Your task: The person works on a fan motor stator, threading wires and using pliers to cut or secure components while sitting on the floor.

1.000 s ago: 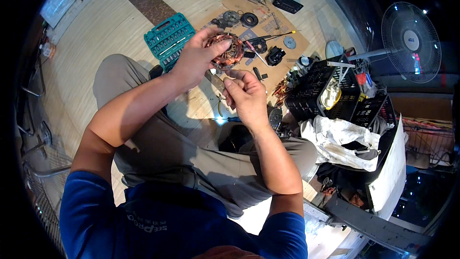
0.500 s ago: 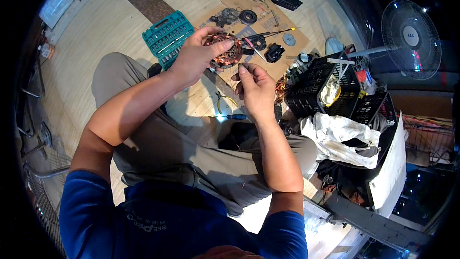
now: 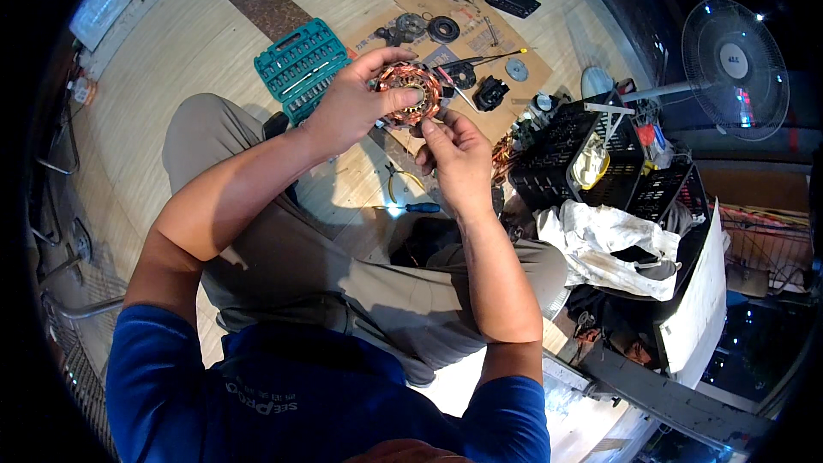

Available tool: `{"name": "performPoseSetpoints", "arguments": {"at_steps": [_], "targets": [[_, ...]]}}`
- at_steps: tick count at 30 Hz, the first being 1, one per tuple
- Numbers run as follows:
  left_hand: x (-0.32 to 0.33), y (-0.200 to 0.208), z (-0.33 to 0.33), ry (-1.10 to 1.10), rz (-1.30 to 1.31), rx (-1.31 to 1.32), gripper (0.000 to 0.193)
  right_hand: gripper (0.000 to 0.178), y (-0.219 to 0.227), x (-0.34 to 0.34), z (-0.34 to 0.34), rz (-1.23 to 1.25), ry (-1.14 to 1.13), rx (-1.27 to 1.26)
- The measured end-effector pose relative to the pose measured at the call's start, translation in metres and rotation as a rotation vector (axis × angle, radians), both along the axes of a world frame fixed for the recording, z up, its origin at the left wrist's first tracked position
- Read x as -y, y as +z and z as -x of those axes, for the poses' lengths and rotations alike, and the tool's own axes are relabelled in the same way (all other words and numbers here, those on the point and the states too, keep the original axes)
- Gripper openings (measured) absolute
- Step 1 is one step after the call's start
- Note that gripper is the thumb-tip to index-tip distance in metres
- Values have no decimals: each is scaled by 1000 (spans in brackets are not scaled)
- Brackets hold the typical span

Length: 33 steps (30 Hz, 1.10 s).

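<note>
A round copper-wound stator (image 3: pixel 395 79) is held up over the floor, its coils facing me. My left hand (image 3: pixel 347 107) grips it from the left, with the thumb laid across its open middle and the fingers behind the rim. At the lower right rim, my right hand (image 3: pixel 459 154) is closed, its thumb and forefinger pinching the edge; its other fingers are curled. Beneath my hands lie yellow-handled pliers (image 3: pixel 405 176) and a screwdriver with a dark blue handle (image 3: pixel 422 207).
Left of the stator lies an open teal socket set (image 3: pixel 296 60). Beyond, a cardboard sheet (image 3: pixel 523 51) carries black rings, a black block (image 3: pixel 491 93) and other dismantled parts. Black crates (image 3: pixel 549 159), a white cloth (image 3: pixel 591 240) and a standing fan (image 3: pixel 735 69) are on the right.
The stator has tilted so that its coiled face and open middle show more fully. My right fingertips have come up from just below it to its lower rim.
</note>
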<state>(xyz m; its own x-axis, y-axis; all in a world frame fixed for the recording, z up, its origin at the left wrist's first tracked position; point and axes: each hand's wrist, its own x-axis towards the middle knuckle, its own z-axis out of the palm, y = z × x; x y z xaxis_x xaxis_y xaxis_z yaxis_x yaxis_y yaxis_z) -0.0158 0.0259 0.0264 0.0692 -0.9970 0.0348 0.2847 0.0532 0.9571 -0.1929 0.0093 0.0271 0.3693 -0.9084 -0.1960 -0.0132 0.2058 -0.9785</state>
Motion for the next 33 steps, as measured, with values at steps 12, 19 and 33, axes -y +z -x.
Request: {"name": "performPoseSetpoints", "arguments": {"at_steps": [12,19,33], "targets": [[2,-3,-1,-87,-29,-76,50,31,2,1,4,-37,45,16],[4,-5,1,-88,2,-83,49,29,4,1,3,-50,23,20],[6,-14,-8,-4,-164,-143,58,25,-48,39,16,502,-209,-473]]}}
